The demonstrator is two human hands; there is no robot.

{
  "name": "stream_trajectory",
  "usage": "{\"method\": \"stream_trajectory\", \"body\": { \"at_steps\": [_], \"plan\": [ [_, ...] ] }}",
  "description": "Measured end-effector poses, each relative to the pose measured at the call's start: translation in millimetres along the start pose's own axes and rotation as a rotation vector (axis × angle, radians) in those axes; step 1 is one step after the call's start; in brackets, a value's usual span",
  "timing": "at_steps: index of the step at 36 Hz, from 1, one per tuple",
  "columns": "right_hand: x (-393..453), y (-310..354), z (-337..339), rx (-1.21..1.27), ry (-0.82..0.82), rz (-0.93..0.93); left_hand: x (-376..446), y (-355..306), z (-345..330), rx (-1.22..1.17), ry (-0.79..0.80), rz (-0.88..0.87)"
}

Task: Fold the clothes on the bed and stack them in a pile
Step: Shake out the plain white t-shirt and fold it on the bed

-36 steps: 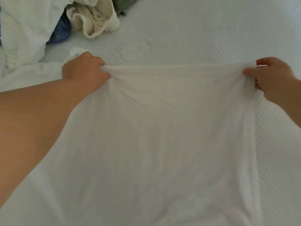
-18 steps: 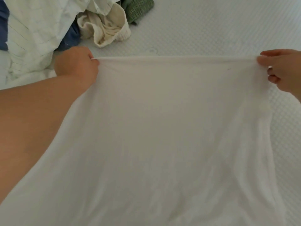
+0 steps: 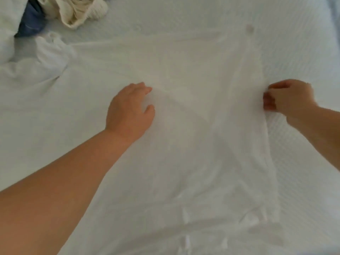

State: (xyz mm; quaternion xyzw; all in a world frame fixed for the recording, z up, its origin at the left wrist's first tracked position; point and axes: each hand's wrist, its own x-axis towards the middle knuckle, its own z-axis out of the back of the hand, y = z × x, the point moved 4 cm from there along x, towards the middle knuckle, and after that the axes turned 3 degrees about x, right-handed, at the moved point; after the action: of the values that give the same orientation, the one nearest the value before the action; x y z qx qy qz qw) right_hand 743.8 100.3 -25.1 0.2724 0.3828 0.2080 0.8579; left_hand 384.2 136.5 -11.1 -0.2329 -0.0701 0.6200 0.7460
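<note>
Across the bed [image 3: 287, 52], white garment [image 3: 193, 144] spread flat, both hands on it

Its long axis runs toward and away from the person. Left hand [image 3: 128, 109] lies palm down on the middle, fingers loosely spread, gripping nothing. Right hand [image 3: 290, 98] is at the garment's right edge, fingers curled in and pinching the cloth, so I'd guess that side folds leftward over the middle. Unfolded clothes [image 3: 77, 11] sit heaped beyond the garment's far left corner, no folded stack or containers visible

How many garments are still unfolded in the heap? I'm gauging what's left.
3 show: a cream garment at the top, a blue one left of it, a white one at the edge. More may be hidden.
</note>
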Motion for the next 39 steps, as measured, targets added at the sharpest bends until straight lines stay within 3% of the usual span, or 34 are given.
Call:
{"method": "stream_trajectory", "body": {
  "at_steps": [4,8,14,19,23,27,30,35,39],
  "plan": [
    [-37,-47,19,-0.082,0.238,-0.16,-38,-40,-39,0.052,0.137,-0.117],
    [-56,-65,26,-0.146,0.411,-0.193,-54,-50,-63,0.177,0.205,-0.069],
    [-60,-71,29,0.085,0.57,-0.19,-53,-56,-71,0.231,0.215,-0.03],
    [-52,-79,26,-0.067,0.49,-0.043,-56,-61,-77,0.242,0.203,-0.011],
    [-38,-90,37,0.033,0.32,-0.013,-58,-65,-84,0.245,0.223,-0.024],
    [-40,-99,37,0.123,0.294,-0.024,-59,-66,-89,0.276,0.236,-0.009],
    [-49,-109,46,0.168,0.387,-0.093,-59,-78,-90,0.287,0.235,0.002],
    [-76,-137,59,-0.006,0.622,-0.12,-78,-131,-103,0.214,0.283,-0.242],
    [-97,-156,57,-0.112,0.718,-0.177,-83,-159,-128,0.261,0.393,-0.272]
  ]
}}
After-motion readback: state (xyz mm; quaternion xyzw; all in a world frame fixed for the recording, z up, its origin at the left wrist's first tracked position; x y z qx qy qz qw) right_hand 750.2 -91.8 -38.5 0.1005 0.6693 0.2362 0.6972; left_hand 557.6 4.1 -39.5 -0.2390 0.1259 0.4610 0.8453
